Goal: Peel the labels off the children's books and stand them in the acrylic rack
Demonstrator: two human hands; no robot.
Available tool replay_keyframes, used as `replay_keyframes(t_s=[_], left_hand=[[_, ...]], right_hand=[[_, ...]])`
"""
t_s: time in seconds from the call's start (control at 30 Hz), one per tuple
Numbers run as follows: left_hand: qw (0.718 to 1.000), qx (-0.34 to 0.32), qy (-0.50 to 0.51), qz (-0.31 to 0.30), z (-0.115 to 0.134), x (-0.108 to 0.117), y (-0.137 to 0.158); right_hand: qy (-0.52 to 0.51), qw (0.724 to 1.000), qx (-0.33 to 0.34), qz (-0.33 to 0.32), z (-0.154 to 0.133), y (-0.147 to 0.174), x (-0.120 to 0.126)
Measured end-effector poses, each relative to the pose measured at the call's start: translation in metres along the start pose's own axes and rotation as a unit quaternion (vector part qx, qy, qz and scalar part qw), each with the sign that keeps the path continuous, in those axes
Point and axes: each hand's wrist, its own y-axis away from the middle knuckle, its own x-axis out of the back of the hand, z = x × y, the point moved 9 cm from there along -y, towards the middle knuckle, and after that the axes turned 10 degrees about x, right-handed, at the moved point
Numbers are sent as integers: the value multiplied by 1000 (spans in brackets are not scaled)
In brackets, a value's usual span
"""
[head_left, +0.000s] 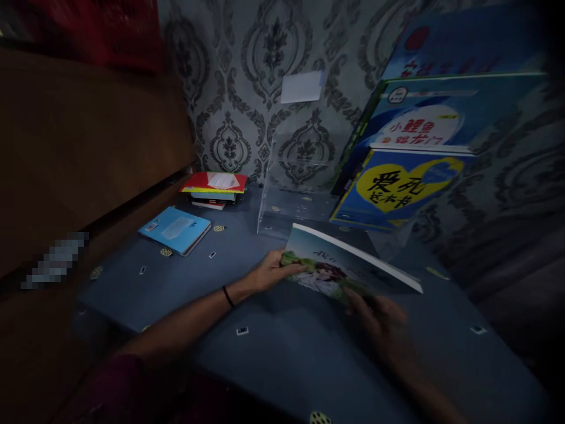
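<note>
Paper book [338,256] — thin, rectangular — is pinched by left hand [270,272]; right hand's grip [383,323] unclear.

Patterned wallpaper [229,144]; 1 red thing [119,35], maybe bag; brown furniture [88,129].

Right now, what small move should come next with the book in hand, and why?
Probably raise the held book toward the transparent rack beyond it: the left hand grips its left end, the blurred right hand is at its near edge, and the yellow-heart book stands face-out to the rack's right.
</note>
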Motion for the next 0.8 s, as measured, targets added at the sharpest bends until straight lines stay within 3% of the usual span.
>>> replay_keyframes(t_s=[0.17, 0.43, 0.67, 0.8], left_hand=[[994, 4, -106, 32, -9, 6, 4], [974, -42, -198, 100, -10, 13, 15], [963, -38, -240, 115, -11, 13, 19], [970, -15, -231, 72, -13, 4, 18]], right_hand=[[14, 999, 30, 34, -12, 5, 5], [-27, 1000, -1, -3, -13, 14, 2], [-21, 998, 25, -48, -14, 21, 5], [22, 996, 18, -82, 6, 42, 6]])
